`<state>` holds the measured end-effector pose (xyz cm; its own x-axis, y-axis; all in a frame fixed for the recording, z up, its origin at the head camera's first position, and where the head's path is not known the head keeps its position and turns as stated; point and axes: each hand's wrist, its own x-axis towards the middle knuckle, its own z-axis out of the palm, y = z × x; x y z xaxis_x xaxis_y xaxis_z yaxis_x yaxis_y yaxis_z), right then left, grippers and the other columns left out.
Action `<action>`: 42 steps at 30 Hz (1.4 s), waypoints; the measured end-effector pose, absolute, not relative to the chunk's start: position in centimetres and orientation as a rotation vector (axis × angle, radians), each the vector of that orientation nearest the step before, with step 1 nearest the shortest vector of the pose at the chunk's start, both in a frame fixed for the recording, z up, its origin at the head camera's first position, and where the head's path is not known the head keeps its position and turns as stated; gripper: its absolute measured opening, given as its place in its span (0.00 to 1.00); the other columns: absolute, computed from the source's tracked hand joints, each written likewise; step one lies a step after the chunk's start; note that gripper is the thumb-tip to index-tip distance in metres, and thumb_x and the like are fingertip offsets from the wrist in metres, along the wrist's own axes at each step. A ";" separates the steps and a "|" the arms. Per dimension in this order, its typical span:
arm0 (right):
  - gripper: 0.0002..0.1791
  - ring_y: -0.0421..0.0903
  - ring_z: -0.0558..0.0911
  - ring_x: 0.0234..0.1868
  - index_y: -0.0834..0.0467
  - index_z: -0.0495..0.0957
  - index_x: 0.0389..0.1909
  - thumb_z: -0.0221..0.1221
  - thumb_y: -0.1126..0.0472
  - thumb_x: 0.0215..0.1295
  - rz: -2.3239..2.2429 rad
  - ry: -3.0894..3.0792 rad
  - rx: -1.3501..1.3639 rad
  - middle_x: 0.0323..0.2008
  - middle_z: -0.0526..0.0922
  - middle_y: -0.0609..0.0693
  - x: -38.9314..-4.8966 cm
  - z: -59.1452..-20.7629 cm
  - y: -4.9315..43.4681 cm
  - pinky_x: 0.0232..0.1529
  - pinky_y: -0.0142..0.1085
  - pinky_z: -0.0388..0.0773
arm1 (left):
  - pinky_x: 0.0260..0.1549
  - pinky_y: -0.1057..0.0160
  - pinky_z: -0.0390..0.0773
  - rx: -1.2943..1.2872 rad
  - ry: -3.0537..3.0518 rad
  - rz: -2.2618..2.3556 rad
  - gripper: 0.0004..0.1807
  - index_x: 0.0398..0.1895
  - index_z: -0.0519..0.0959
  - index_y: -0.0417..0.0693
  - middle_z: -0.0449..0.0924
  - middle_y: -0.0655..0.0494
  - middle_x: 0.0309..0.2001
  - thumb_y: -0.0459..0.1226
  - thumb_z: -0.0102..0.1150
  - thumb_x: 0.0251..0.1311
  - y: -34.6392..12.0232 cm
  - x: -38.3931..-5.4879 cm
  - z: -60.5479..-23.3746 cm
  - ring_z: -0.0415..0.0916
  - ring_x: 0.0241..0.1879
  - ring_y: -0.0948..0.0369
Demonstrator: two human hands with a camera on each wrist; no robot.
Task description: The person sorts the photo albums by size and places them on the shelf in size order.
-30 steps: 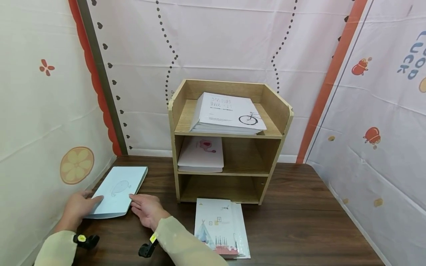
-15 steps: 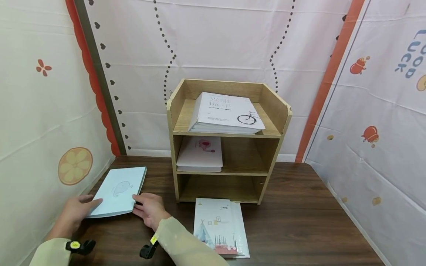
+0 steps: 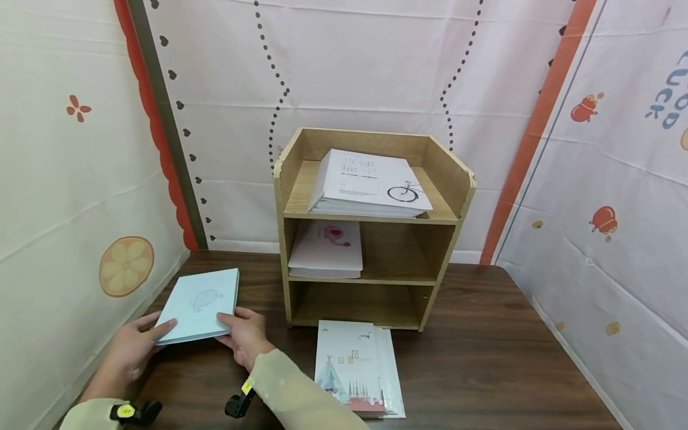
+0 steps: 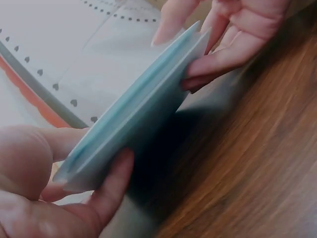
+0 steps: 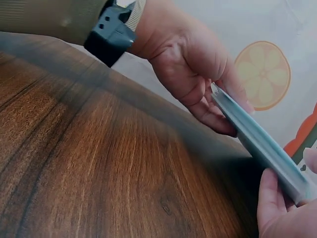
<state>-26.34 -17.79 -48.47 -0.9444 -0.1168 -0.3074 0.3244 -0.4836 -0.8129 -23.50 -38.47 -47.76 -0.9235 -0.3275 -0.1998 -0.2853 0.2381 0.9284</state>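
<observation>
A light blue notebook [image 3: 201, 303] with a whale drawing on its cover is at the left of the table, its near edge raised off the wood. My left hand [image 3: 131, 348] grips its left near corner, thumb on the cover and fingers beneath. On the right near corner, my right hand [image 3: 245, 336] pinches it the same way. In the left wrist view the notebook [image 4: 136, 106] appears edge-on between both hands, with a dark shadow under it. The right wrist view also shows the notebook's edge [image 5: 257, 141] held at both ends.
A wooden three-tier shelf [image 3: 371, 279] stands at the table's back middle. White books [image 3: 371, 182] lie on its top tier, and pink notebooks [image 3: 326, 246] on the middle tier's left. In front lie books with a tent picture [image 3: 346, 367]. Printed cloth walls [image 3: 54, 197] enclose the table.
The notebook has shifted slightly right and its near edge has risen. My left hand has moved right with it; my right hand has slid its thumb further onto the cover.
</observation>
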 end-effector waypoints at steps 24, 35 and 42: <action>0.21 0.52 0.90 0.41 0.64 0.82 0.53 0.68 0.77 0.58 -2.444 1.522 0.346 0.39 0.88 0.56 -26.4 -47.9 -16.4 0.43 0.45 0.90 | 0.32 0.73 0.86 0.796 -1.913 -2.087 0.50 0.78 0.62 0.44 0.77 0.83 0.28 0.38 0.79 0.53 -35.1 -22.1 -48.3 0.82 0.32 0.75; 0.22 0.52 0.90 0.40 0.62 0.82 0.54 0.69 0.75 0.58 -2.407 1.574 0.310 0.38 0.87 0.55 -25.8 -46.6 -14.6 0.42 0.44 0.90 | 0.31 0.72 0.86 0.794 -1.734 -2.194 0.42 0.70 0.75 0.60 0.85 0.77 0.30 0.35 0.81 0.48 -33.5 -20.8 -48.1 0.84 0.31 0.73; 0.19 0.51 0.90 0.39 0.60 0.85 0.51 0.69 0.75 0.59 -2.389 1.626 0.273 0.38 0.87 0.54 -25.3 -46.1 -13.9 0.42 0.44 0.90 | 0.30 0.72 0.86 0.772 -1.676 -2.170 0.41 0.70 0.76 0.57 0.85 0.77 0.30 0.35 0.81 0.48 -32.5 -20.1 -47.7 0.84 0.30 0.72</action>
<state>-25.29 -13.91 -46.12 -0.9542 -0.0908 -0.2851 0.2985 -0.3529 -0.8868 -20.12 -32.46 -47.70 -0.8134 -0.5326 -0.2338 -0.0917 -0.2796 0.9557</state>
